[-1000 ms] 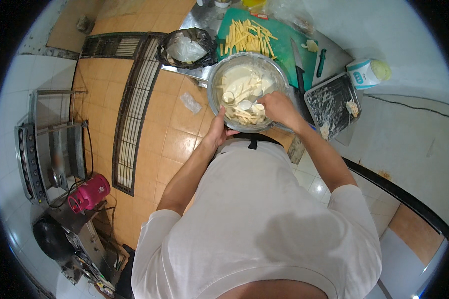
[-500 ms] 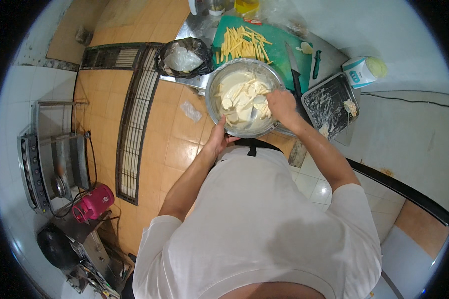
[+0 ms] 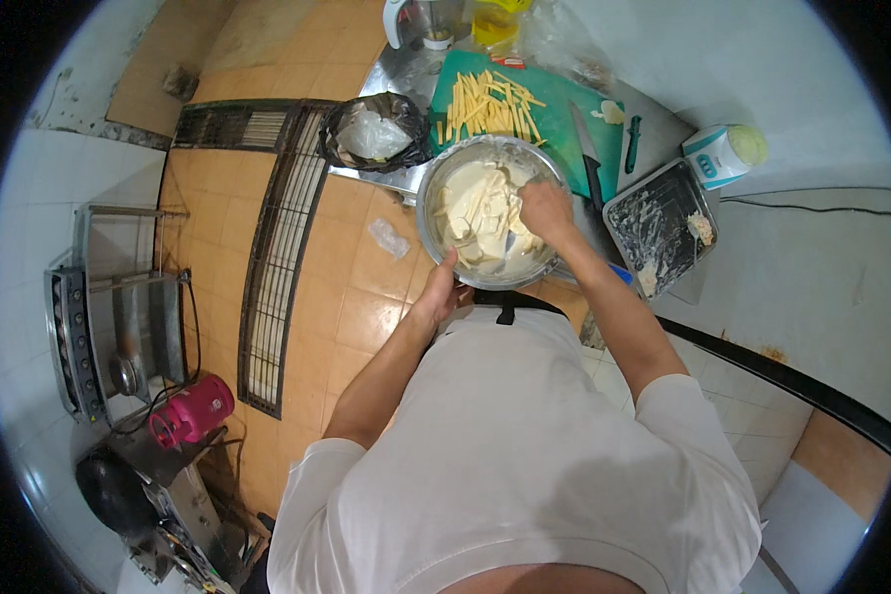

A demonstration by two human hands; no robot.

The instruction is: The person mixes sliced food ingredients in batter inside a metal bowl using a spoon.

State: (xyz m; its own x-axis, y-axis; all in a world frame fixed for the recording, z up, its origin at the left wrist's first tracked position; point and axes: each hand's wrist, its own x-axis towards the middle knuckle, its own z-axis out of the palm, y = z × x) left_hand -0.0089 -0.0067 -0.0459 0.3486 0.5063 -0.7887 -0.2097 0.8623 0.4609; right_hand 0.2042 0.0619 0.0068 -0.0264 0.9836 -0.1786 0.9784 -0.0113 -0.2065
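A round metal mixing bowl (image 3: 429, 238) sits in front of me at the counter's near edge. Inside it is a thick, creamy white batter (image 3: 470, 213) with pale strips and slices coated in it. My left hand (image 3: 443, 289) grips the bowl's near left rim, thumb on the outer wall and fingers underneath. Over the bowl's right side, my right hand (image 3: 545, 210) is closed in a fist, knuckles up; what it holds is hidden beneath it. Just beyond the bowl, many pale yellow sticks (image 3: 485, 104) lie on a green cutting board (image 3: 559, 89).
A black-handled knife (image 3: 590, 163) lies on the board. Right of the bowl stand a smeared metal tray (image 3: 653, 233) and a kitchen scale (image 3: 715, 158). A black plastic bag (image 3: 374, 134) sits at left. On the floor side are a drain grate (image 3: 282, 267) and a pink gas cylinder (image 3: 193, 408).
My right fist has shifted slightly left, farther over the bowl, and the batter has been pushed about. My left hand keeps its grip; the whole view has shifted a little.
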